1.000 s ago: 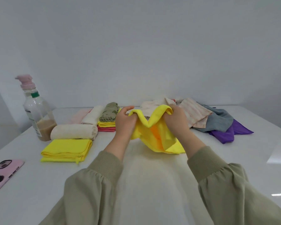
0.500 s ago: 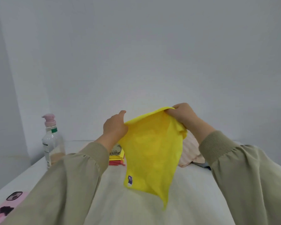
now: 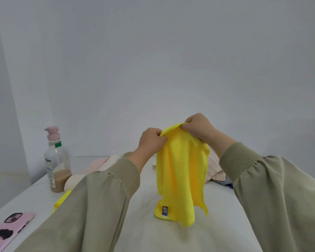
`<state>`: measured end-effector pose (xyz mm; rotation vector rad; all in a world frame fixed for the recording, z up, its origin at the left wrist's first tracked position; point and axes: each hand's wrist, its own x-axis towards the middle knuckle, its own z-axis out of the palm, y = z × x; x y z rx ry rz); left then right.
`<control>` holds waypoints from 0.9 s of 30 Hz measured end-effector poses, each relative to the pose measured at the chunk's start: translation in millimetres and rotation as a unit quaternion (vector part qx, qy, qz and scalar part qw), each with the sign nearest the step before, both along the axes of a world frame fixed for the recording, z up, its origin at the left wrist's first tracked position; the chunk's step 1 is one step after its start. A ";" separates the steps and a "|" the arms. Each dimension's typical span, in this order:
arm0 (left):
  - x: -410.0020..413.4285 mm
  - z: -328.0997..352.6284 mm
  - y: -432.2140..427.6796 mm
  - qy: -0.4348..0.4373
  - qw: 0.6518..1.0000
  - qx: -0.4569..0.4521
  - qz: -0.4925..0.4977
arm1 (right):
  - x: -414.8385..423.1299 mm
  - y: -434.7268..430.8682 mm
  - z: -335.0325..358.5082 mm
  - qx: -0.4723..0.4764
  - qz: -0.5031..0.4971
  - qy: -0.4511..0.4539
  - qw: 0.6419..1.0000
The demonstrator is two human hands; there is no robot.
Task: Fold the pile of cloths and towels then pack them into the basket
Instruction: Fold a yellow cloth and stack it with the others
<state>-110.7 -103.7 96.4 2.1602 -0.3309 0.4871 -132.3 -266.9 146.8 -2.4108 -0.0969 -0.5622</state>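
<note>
Head view: left hand (image 3: 150, 140), right hand (image 3: 198, 128) now closer; yellow cloth (image 3: 182, 175) hangs narrower

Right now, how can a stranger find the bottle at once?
Look at the white table, along its left edge near the wall. The bottle stands upright there, behind the pink phone; it alone is clear plastic, with a pink pump and brownish liquid at the bottom.

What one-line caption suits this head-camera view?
Left hand and right hand pinch the top edge of a yellow cloth hanging over the table.
</note>
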 end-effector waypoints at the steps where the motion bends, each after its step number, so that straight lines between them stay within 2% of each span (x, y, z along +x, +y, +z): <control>1: 0.2 1.2 0.7 -0.011 1.000 0.021 0.011 | 1.4 -3.6 -1.3 -0.006 -0.011 -0.017 1.000; 5: 5.3 4.8 7.8 -0.055 0.994 0.081 0.050 | 9.1 -12.4 -4.2 -0.003 -0.023 -0.024 0.999; 9: 11.7 9.9 24.2 -0.055 0.986 0.133 0.081 | 11.9 -17.7 -3.4 0.022 -0.037 -0.054 0.998; 13: 21.2 2.2 44.9 0.007 0.974 0.193 0.117 | 8.9 -22.3 -4.6 0.029 -0.074 -0.124 0.989; 17: 27.8 -17.4 67.8 0.062 0.963 0.210 0.156 | 10.2 -30.1 -11.4 0.089 -0.098 -0.160 0.978; 22: 36.0 -36.4 87.6 0.089 0.967 0.154 0.179 | 10.7 -42.9 -20.9 0.213 -0.148 -0.157 0.953; 27: 32.7 -37.8 85.9 0.045 0.978 -0.007 0.204 | 6.2 -50.7 -29.2 0.247 -0.157 -0.147 0.945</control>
